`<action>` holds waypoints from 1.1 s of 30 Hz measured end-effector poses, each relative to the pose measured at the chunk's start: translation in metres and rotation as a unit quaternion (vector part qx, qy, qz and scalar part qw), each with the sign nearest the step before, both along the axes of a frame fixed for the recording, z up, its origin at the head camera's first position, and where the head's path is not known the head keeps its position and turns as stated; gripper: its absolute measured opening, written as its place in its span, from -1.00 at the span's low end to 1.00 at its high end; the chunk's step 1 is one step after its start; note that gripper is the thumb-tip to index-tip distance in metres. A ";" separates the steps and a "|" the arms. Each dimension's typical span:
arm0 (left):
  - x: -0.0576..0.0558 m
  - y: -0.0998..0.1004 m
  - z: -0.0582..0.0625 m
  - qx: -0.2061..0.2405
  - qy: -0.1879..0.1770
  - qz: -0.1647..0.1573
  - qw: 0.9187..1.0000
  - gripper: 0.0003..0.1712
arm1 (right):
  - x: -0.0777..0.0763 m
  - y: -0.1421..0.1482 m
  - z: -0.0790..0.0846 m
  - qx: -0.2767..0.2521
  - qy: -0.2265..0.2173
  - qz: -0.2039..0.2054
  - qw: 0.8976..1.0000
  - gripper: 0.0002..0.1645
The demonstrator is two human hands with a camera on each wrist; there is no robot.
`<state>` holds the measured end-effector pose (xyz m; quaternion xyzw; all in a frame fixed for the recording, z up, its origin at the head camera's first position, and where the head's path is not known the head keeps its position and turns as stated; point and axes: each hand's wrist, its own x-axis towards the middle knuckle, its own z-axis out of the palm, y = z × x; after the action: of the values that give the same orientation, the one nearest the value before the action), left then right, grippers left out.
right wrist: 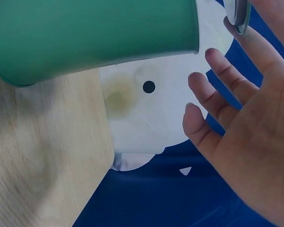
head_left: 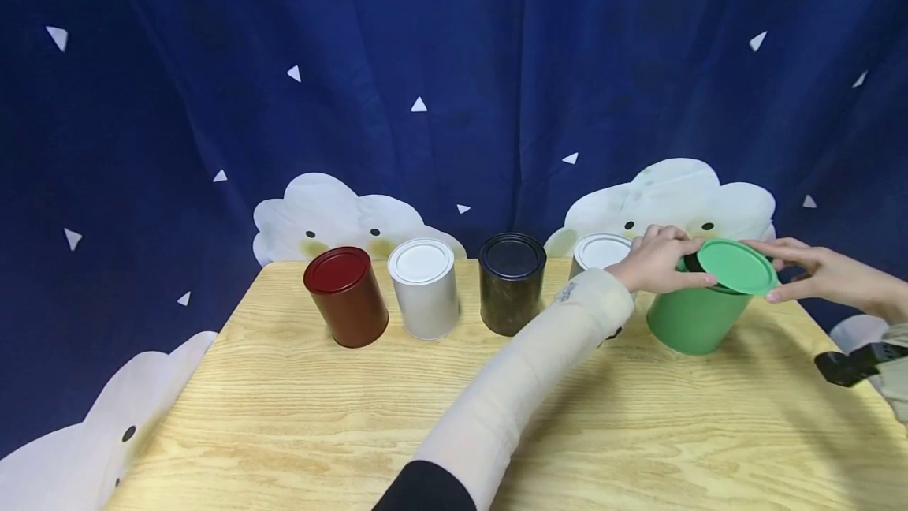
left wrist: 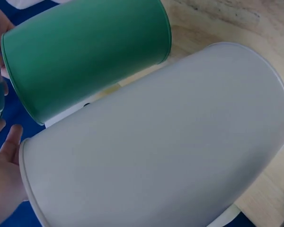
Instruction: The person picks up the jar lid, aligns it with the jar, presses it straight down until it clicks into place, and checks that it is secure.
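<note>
A green paint can [head_left: 698,318] stands at the right of the table with a dark opening showing at its top. Tilted above that opening is its round green lid [head_left: 738,266]. My right hand [head_left: 823,270] pinches the lid's right edge between thumb and index finger; in the right wrist view the other fingers are spread beside the lid [right wrist: 241,14]. From the left, my left hand [head_left: 660,259] grips the opposite edge, thumb low and index finger high. A white can [left wrist: 161,142] fills much of the left wrist view, partly hiding the left hand [left wrist: 7,182].
A dark red can [head_left: 347,298], a white can [head_left: 428,298] and a black can [head_left: 512,290] stand in a row on the wooden table [head_left: 284,432], lids on. Behind my left forearm stands another lidded white can [head_left: 599,249]. A blue curtain [head_left: 426,38] hangs behind.
</note>
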<state>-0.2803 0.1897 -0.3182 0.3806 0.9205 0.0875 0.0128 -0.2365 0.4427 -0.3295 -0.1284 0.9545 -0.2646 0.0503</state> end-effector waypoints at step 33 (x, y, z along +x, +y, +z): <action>-0.021 0.006 -0.012 -0.090 -0.003 0.005 0.996 -0.25 | -0.014 -0.001 -0.022 -0.090 -0.124 0.046 0.987 -0.09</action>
<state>-0.3017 0.1957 -0.3301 0.3731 0.9265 0.0055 0.0493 -0.2509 0.4417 -0.3513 -0.1424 0.9062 -0.3610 0.1682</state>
